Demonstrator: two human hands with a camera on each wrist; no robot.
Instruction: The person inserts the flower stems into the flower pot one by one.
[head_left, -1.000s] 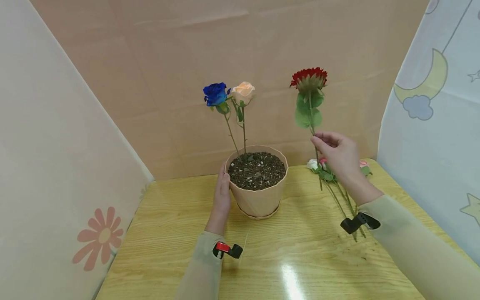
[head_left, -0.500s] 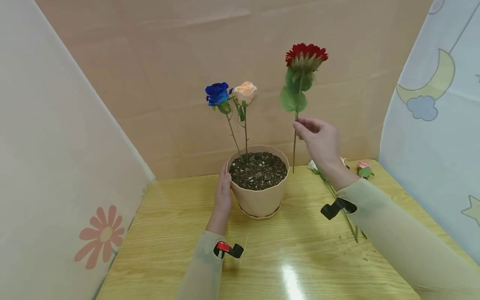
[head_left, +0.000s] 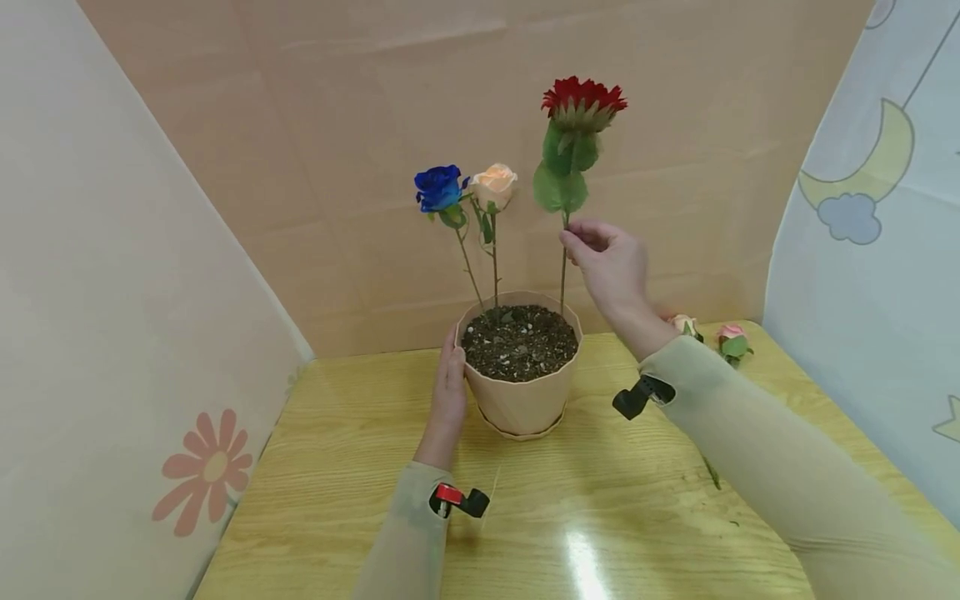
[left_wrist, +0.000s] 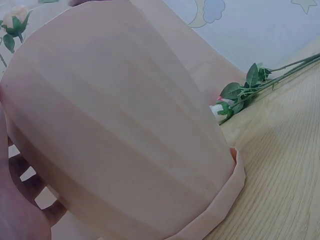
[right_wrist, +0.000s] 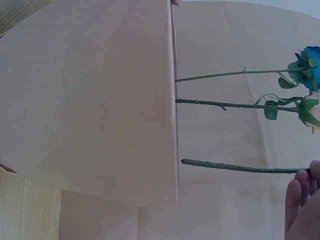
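Note:
In the head view my right hand (head_left: 611, 262) pinches the stem of a red flower (head_left: 583, 104) with green leaves, held upright over the pot's right side. The right wrist view shows the stem's cut lower end (right_wrist: 192, 162) just clear of the rim. My left hand (head_left: 447, 392) rests flat along the left side of the peach flowerpot (head_left: 525, 404), fingers fairly straight. Dark soil (head_left: 517, 346) fills the pot. A blue rose (head_left: 439, 188) and a peach rose (head_left: 494, 187) stand in it at the back left, their stems sunk in the soil.
Several loose flowers lie on the wooden table (head_left: 360, 467) at right, partly hidden by my right arm; a pink rose (head_left: 731, 333) and a pale rose (head_left: 682, 325) show. A saucer (head_left: 522, 436) sits under the pot. Cloth walls stand behind and at both sides.
My right hand has carried the red flower left and up, from above the loose flowers to over the pot's right side. The left hand has stayed against the pot.

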